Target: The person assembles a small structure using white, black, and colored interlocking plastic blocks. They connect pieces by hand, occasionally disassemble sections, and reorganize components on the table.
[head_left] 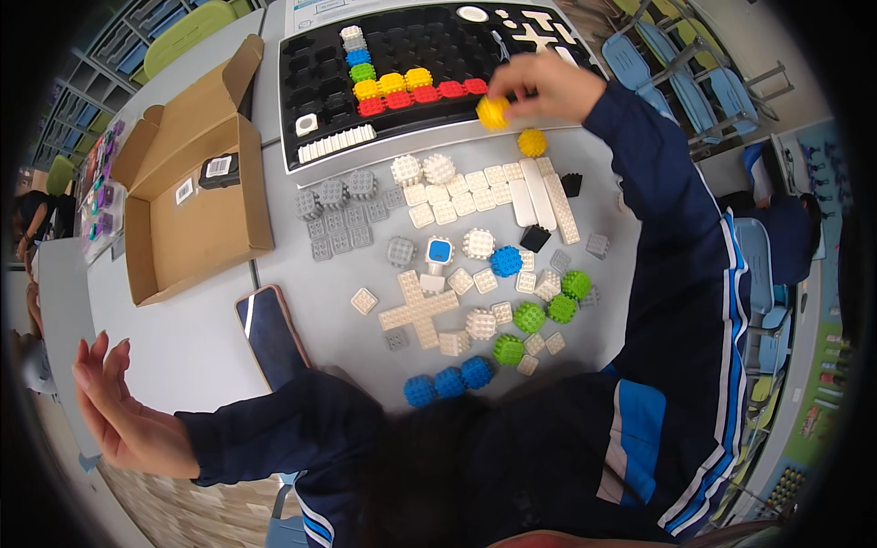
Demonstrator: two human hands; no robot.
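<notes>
My right hand (548,87) pinches a yellow studded block (492,112) above the front edge of the black sorting tray (438,68). Another yellow block (533,142) lies on the table just below that hand. Inside the tray, a row of red blocks (425,94) sits in front of several yellow blocks (392,83), with green, blue, grey and white ones in a column at their left end. My left hand (128,411) is raised at the far left, palm up, its fingers loosely bent and apart, holding nothing.
Loose pieces cover the table: grey blocks (333,193), white plates (463,194), a white cross-shaped plate (418,310), green blocks (529,317) and blue blocks (448,380). A phone (271,336) lies near my left forearm. An open cardboard box (195,205) stands on the left.
</notes>
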